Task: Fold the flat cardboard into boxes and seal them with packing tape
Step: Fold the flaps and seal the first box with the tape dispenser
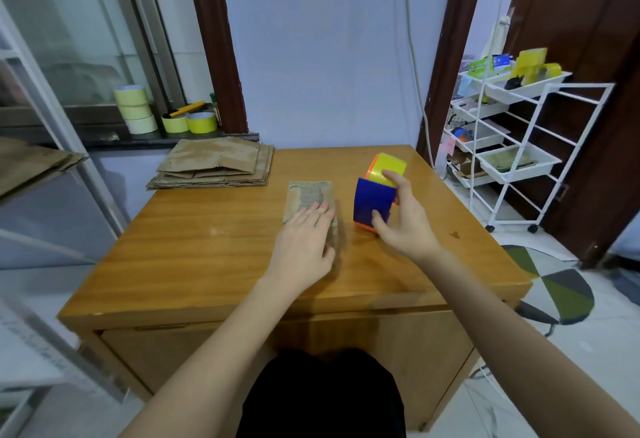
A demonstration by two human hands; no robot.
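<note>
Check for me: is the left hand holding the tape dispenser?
No, the right hand grips the tape dispenser; the left hand rests flat on the small box.

Wooden table (214, 240) bears flat cardboard stack (214, 164) (far-left corner), small box (306, 195), tape dispenser (375, 200).

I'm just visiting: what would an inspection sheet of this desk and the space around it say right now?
Surface: wooden table, a dark spot near its right edge.
Job's things: small cardboard box; tape dispenser; flat cardboard stack at back left.
Clutter: tape rolls and a utility knife on the windowsill.
Hands: left hand rests flat on the box; right hand grips the dispenser.
Cables: white cord down the wall.
Surroundings: white rolling cart, stool, dark door.
</note>
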